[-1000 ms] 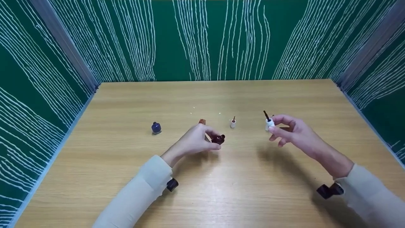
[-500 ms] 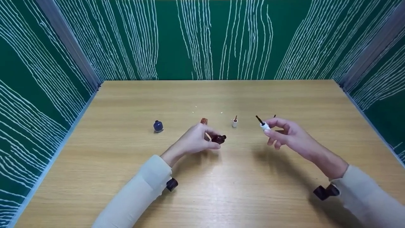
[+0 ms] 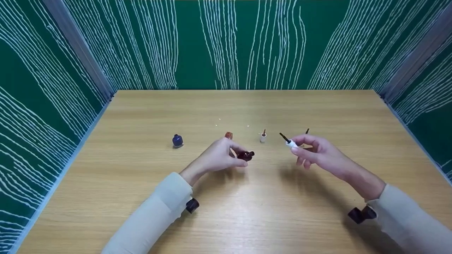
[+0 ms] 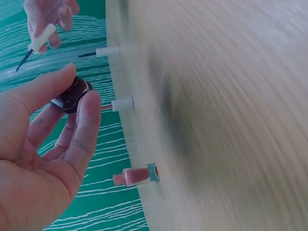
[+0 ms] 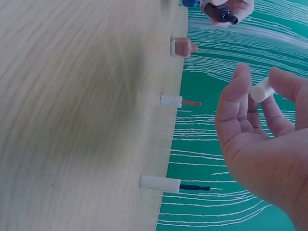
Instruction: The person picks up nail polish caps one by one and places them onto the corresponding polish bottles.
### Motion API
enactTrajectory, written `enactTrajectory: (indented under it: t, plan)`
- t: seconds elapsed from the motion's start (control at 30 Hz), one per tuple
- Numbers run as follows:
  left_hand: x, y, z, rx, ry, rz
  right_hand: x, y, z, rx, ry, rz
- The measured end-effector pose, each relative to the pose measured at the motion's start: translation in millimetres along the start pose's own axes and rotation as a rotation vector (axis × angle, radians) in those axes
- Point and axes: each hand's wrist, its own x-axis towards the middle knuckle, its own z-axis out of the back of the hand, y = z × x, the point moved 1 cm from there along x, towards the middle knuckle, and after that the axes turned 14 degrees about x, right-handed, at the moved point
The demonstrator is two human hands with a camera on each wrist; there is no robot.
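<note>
My left hand [image 3: 219, 155] holds a dark red nail polish bottle [image 3: 246, 156] between thumb and fingers, above the table. The bottle is uncapped and tilted, its neck pointing right. My right hand [image 3: 319, 152] pinches a white nail polish cap [image 3: 291, 144], whose dark brush [image 3: 284, 137] points up and left toward the bottle. A gap separates brush and bottle. Just behind the left hand, an uncapped pinkish-orange polish bottle [image 4: 137, 176] stands upright. Between the hands, a white cap with an orange brush [image 3: 263, 137] stands brush up.
A dark blue polish bottle [image 3: 177, 141] stands on the wooden table [image 3: 141, 197] at the left. Another white cap with a dark brush [image 5: 160, 184] stands behind the right hand. Small white specks lie farther back. Green walls [image 3: 194, 46] with white lines enclose the table.
My right hand has moved left with the cap, and its brush has tipped further left toward the bottle. My left hand stays nearly still with the dark red bottle.
</note>
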Motion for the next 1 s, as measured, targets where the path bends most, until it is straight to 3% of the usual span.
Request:
enactTrajectory:
  t: [0.43, 0.8, 1.0]
  plan:
    - [-1.5, 3.6, 1.8, -0.037, -0.01, 0.014, 4.9, -4.1, -4.5, -0.044, 0.073, -0.051]
    - [-1.7, 5.4, -3.2, -0.014, -0.008, -0.007, 9.5, -13.8, -16.7, 0.028, 0.162, -0.065]
    - [-0.5, 2.9, -2.7, -0.01, -0.001, 0.0, 10.2, -17.0, -18.0, 0.038, 0.17, -0.087]
